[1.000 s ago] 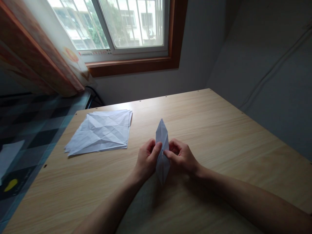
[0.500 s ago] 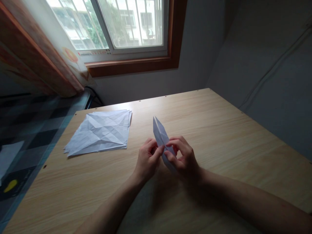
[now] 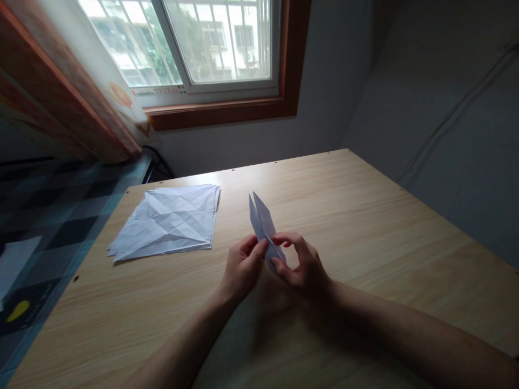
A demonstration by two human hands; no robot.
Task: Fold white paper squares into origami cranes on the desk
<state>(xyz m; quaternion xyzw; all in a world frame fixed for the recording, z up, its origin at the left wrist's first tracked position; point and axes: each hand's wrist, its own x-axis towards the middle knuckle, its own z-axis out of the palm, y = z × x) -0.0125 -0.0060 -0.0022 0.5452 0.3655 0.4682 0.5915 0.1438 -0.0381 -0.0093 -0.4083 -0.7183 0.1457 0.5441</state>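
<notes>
A folded white paper [image 3: 264, 220] is held up over the wooden table, its two pointed tips parted at the far end. My left hand [image 3: 245, 263] grips its left side, with the thumb pressed on the near part. On the other side my right hand [image 3: 303, 262] pinches the paper's right edge between thumb and index finger. The paper's underside and some of my left fingers are hidden. Left of my hands lies a stack of creased white paper sheets [image 3: 170, 219], apart from them.
The light wooden table [image 3: 389, 259] reaches toward the wall. Beyond it are a window with a brown frame [image 3: 227, 112] and a curtain [image 3: 73, 92]. At left stands a bed or table with a checked cover [image 3: 73, 216]. A cable [image 3: 441, 127] runs along the right wall.
The folded paper has shifted slightly left and turned, and its tips stand wider apart. My right hand has moved a little left with it, its index finger more raised.
</notes>
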